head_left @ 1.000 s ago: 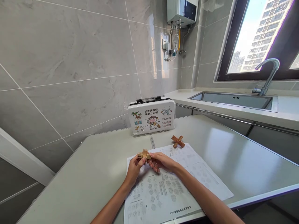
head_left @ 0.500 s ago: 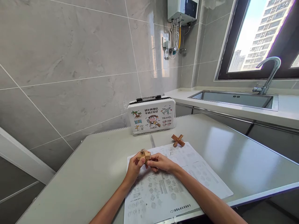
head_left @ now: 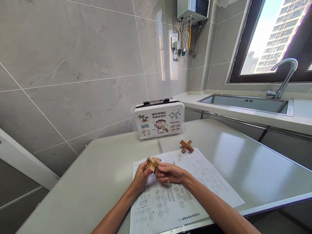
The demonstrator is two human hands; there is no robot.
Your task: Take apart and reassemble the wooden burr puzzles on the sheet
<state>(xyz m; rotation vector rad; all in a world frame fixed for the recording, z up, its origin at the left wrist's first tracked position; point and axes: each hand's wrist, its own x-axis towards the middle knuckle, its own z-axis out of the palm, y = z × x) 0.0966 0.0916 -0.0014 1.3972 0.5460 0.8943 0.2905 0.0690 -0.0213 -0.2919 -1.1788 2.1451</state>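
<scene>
A light wooden interlocking burr puzzle (head_left: 153,164) with a dark numeral on one block is held above the paper sheet. My left hand (head_left: 141,175) grips its left side, thumb in front. On its right side my right hand (head_left: 172,173) closes its thumb and fingers on the blocks. The parts of the puzzle under my fingers are hidden. Beneath both hands lies a white sheet (head_left: 170,211) printed with small puzzle diagrams. A darker brown wooden cross-shaped puzzle (head_left: 187,146) rests at the sheet's far edge.
A white carry case (head_left: 159,120) with cartoon prints stands upright against the tiled wall at the back of the table (head_left: 109,169). A counter with a sink (head_left: 246,103) and a faucet (head_left: 284,78) runs along the right. A water heater (head_left: 192,11) hangs in the corner.
The light wooden puzzle has been turned and tilted between my hands, so its cross-shaped face shows more. My right hand's fingers have shifted around it. The camera view has moved slightly.
</scene>
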